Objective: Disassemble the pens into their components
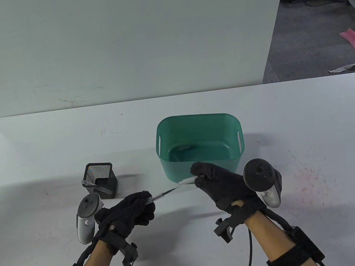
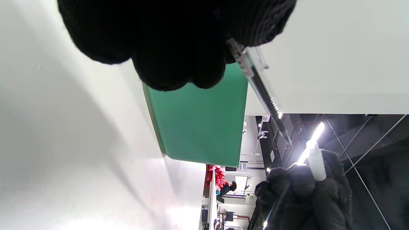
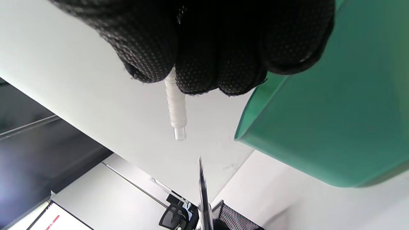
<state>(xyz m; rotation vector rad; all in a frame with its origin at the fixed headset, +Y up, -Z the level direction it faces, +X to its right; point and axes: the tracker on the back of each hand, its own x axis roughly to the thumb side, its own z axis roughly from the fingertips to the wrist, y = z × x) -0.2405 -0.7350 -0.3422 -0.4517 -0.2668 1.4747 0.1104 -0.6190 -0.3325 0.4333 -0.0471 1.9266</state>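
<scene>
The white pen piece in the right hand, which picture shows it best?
The right wrist view: the white pen piece sticks out below the right hand's fingers, close and sharp, clear threaded end visible. The table view shows it small; the left wrist view shows only a stub.

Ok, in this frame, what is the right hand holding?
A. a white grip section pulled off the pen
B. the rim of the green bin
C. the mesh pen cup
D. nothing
A: the right hand pinches a white grip section, apart from the refill tip of the pen body that the left hand holds.
</scene>
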